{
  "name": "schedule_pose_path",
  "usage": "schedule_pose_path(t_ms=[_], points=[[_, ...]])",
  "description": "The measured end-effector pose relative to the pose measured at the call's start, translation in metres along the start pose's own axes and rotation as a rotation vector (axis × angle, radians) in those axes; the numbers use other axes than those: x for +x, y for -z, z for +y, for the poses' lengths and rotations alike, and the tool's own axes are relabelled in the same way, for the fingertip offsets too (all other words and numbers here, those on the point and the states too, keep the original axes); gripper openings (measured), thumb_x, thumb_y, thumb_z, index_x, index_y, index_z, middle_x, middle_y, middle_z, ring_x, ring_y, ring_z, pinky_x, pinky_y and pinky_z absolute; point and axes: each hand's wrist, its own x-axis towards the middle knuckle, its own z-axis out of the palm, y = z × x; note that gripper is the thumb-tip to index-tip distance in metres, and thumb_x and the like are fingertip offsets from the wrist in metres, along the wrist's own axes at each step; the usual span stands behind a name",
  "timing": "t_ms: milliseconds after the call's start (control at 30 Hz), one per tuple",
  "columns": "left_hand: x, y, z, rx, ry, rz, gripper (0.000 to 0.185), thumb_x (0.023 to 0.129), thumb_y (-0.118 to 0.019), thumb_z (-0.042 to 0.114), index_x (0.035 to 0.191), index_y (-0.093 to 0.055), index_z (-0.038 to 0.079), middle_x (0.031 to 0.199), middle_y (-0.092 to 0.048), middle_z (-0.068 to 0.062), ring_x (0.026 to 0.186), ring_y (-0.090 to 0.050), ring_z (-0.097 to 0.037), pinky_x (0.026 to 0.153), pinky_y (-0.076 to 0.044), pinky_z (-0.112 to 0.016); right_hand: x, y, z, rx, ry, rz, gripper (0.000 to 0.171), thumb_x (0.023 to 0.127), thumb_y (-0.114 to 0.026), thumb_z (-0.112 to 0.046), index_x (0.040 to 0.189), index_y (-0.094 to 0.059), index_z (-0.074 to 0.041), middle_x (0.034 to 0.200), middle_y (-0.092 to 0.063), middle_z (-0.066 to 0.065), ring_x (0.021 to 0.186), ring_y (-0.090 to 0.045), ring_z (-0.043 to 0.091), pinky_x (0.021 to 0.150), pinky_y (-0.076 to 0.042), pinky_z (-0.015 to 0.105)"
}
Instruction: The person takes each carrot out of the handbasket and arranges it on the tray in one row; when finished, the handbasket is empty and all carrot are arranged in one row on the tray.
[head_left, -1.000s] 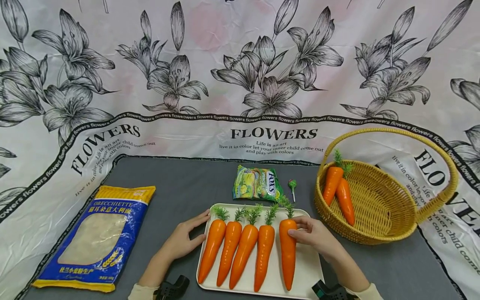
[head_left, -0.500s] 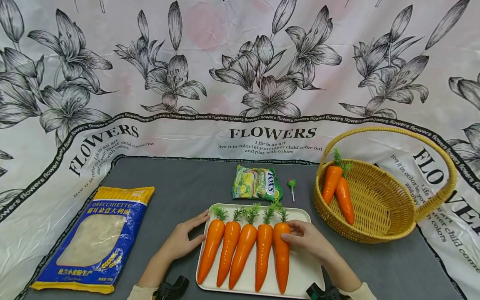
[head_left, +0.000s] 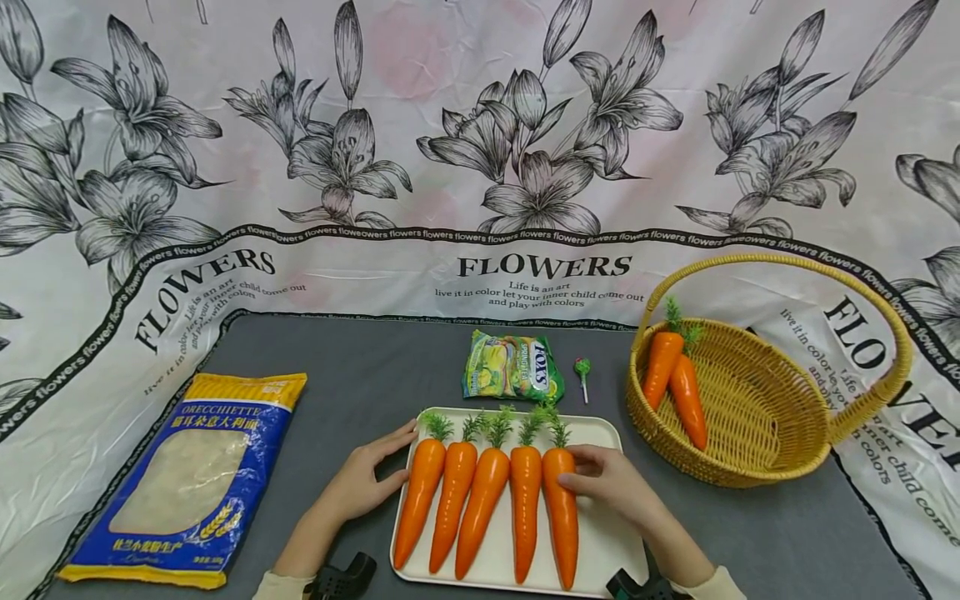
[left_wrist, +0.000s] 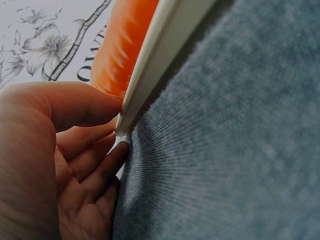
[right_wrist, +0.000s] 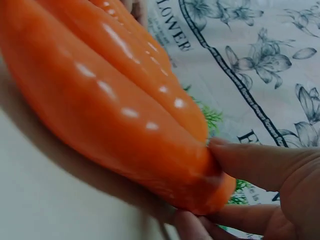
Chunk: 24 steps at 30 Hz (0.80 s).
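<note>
A cream tray lies on the grey mat with several orange toy carrots side by side on it. My right hand pinches the thick end of the rightmost carrot. In the right wrist view the thumb lies on that carrot and fingers curl under it. That carrot lies close against its neighbour. My left hand rests flat against the tray's left edge. In the left wrist view its thumb touches the tray rim.
A wicker basket with a tall handle stands at the right and holds two carrots. A blue pasta bag lies at the left. Behind the tray are a green candy bag and a lollipop. Flowered cloth hangs behind.
My right hand has slid the rightmost carrot leftwards until it lies against the row. The left hand has stayed at the tray's edge.
</note>
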Motion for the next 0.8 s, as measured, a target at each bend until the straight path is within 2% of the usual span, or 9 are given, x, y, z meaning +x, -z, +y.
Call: schedule_pose_path(t_ms=[167,300,600,800], points=[[0.000,-0.001,-0.002,0.006,-0.015,0.008,0.050,0.086,-0.057,0.032,0.133,-0.046,0.020,0.141,-0.038,0.004,0.126,-0.040,-0.017,0.097,-0.038,-0.046,0.002,-0.008,0.000,-0.076,0.003,0.114,0.056,0.074,-0.071,-0.029,0.119,-0.056,0.001,0.105,-0.064,0.011,0.090,-0.062,0.017,0.076,-0.049,0.028],[0.000,-0.002,-0.002,-0.002,-0.011,0.008,0.049,0.086,-0.057,0.032,0.133,-0.046,0.019,0.141,-0.038,0.005,0.126,-0.039,-0.018,0.097,-0.038,-0.046,0.002,-0.010,-0.002,-0.085,-0.010,0.158,0.056,0.074,-0.072,-0.029,0.119,-0.056,0.000,0.103,-0.064,0.010,0.090,-0.061,0.017,0.077,-0.049,0.029],[0.000,-0.002,-0.001,-0.003,-0.005,0.007,0.049,0.086,-0.058,0.032,0.132,-0.047,0.020,0.140,-0.038,0.006,0.126,-0.040,-0.016,0.097,-0.038,-0.046,-0.002,-0.003,-0.006,-0.138,-0.003,0.134,0.062,0.073,-0.072,-0.030,0.122,-0.052,0.002,0.109,-0.062,0.015,0.095,-0.062,0.024,0.081,-0.050,0.037],[-0.001,-0.002,-0.001,-0.001,-0.005,0.009,0.049,0.085,-0.058,0.032,0.132,-0.047,0.020,0.140,-0.039,0.006,0.126,-0.040,-0.017,0.097,-0.038,-0.046,-0.004,0.003,-0.008,-0.187,0.002,0.126,0.062,0.072,-0.073,-0.033,0.120,-0.054,0.001,0.111,-0.061,0.016,0.093,-0.063,0.026,0.078,-0.051,0.037]])
